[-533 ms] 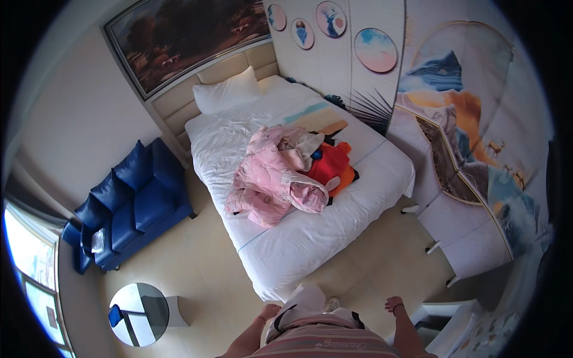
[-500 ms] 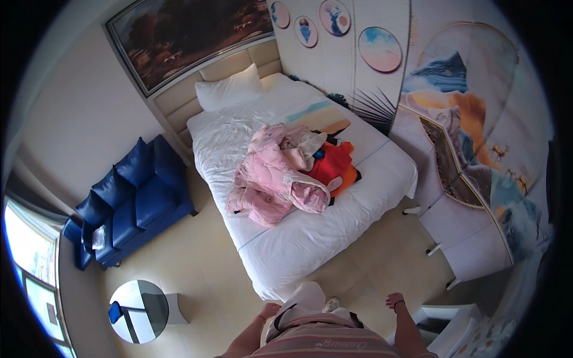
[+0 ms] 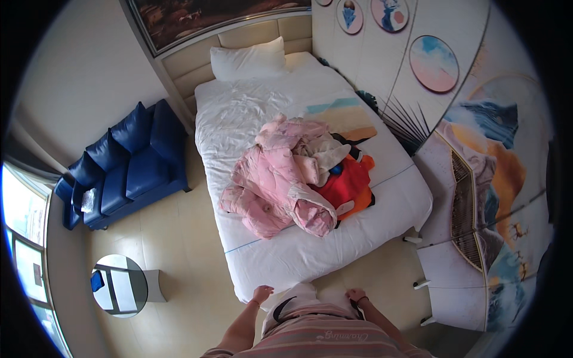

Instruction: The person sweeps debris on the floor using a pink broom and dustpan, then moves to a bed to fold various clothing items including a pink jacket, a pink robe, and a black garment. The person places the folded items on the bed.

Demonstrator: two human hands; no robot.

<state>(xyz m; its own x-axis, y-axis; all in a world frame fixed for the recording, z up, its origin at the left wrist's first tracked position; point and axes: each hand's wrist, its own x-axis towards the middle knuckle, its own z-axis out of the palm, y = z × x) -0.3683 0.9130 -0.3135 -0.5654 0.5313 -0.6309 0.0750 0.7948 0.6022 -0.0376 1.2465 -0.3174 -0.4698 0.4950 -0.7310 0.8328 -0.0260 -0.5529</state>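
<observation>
Both my hands hang low in front of my striped top, near the foot of the bed. My left hand (image 3: pixel 262 294) is beside the bed's front left corner, loosely open with nothing in it. My right hand (image 3: pixel 356 295), with a dark band at the wrist, is over the floor by my white trousers (image 3: pixel 298 295); its fingers are loosely bent, holding nothing I can see. Ahead, on the white bedding (image 3: pixel 322 253), lies a crumpled heap: a pink quilted jacket (image 3: pixel 268 173), a pale cream garment (image 3: pixel 328 150) and a red and orange garment (image 3: pixel 346 185).
A white pillow (image 3: pixel 249 59) rests against the beige headboard. To the left stand a blue sofa (image 3: pixel 143 170) and a round mirror-topped table (image 3: pixel 119 286). On the right, a patterned folding screen or panel (image 3: pixel 447 244) with white feet stands near the bed.
I have come closer to the bed, and the view has shifted. My right hand has swung inward from the far right to near my body; the clothes heap looks unmoved.
</observation>
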